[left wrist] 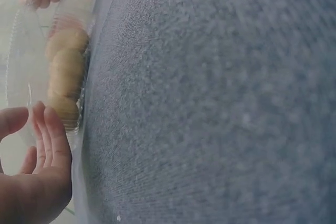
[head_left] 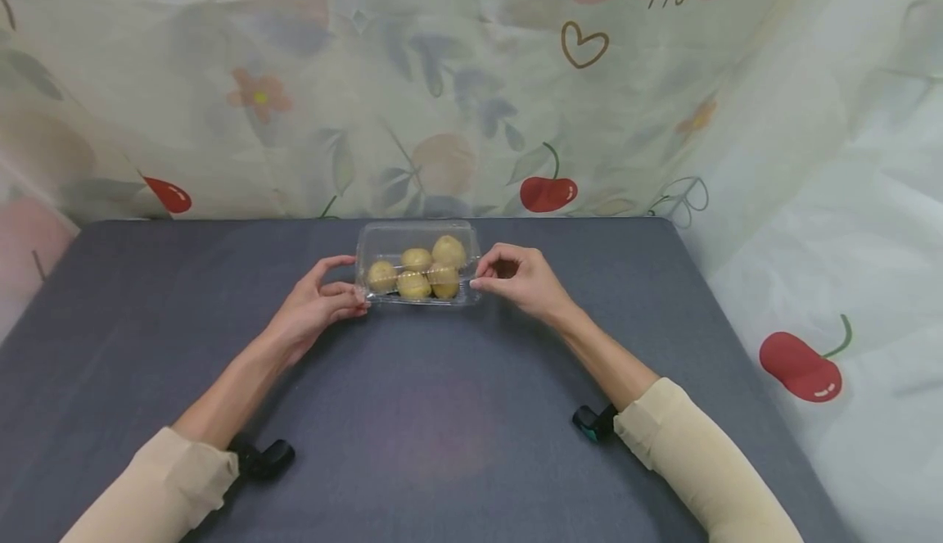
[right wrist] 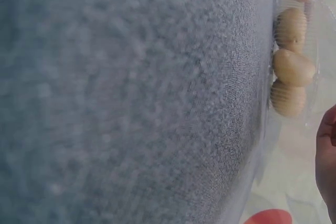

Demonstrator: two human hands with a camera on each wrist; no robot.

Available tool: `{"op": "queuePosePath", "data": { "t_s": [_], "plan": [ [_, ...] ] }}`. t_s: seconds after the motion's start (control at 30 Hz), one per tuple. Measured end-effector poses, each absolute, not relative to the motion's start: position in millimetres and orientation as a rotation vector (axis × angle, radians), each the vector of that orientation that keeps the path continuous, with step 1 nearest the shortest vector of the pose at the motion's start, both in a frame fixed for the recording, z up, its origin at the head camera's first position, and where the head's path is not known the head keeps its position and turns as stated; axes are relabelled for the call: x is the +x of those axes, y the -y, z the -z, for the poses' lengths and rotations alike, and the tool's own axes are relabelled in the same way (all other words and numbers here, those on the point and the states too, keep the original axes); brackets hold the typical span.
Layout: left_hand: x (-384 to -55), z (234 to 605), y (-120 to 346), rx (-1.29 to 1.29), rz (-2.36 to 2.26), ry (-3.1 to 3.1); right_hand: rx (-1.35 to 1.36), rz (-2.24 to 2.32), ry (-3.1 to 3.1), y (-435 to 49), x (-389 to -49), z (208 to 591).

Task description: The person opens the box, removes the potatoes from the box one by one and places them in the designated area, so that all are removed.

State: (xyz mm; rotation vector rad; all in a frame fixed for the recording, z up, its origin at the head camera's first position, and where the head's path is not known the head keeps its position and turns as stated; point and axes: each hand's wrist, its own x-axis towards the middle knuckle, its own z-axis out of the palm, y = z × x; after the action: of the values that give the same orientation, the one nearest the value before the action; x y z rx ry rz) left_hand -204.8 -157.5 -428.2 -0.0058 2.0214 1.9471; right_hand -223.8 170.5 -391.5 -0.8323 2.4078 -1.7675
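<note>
A clear plastic clamshell box [head_left: 383, 238] stands near the far edge of the table with several small, pale yellow potatoes [head_left: 414, 285] inside. In the left wrist view its thin see-through lid [left wrist: 17, 51] rises above the potatoes; how far it is raised is hard to make out. My left hand [head_left: 313, 309] is at the box's left end, fingers fairly straight and fingertips touching its side. At the opposite end my right hand [head_left: 526, 281] pinches the box's right edge between thumb and fingers. Most of the right hand [right wrist: 326, 161] falls outside its own wrist view.
The box rests on a dark grey cloth-covered table [head_left: 427, 412]. Behind it hangs a pale printed curtain [head_left: 354, 101] with flowers and cherries, which continues along the right side. Black wrist cameras [head_left: 268, 459] are strapped by the cream sleeves [head_left: 692, 453].
</note>
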Motion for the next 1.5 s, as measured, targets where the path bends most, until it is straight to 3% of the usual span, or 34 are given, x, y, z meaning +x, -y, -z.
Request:
{"op": "queuePosePath", "data": {
  "t_s": [1.1,1.5],
  "plan": [
    [-209.6,424.7,145.5,-0.122,-1.937,-2.136,-0.831,1.810,-2.413,-172.0,-232.1,377.2],
    [-205.6,430.2,148.6,-0.030,-1.920,-2.113,-0.753,1.931,-2.398,-177.6,-242.2,363.7]
  ]
}}
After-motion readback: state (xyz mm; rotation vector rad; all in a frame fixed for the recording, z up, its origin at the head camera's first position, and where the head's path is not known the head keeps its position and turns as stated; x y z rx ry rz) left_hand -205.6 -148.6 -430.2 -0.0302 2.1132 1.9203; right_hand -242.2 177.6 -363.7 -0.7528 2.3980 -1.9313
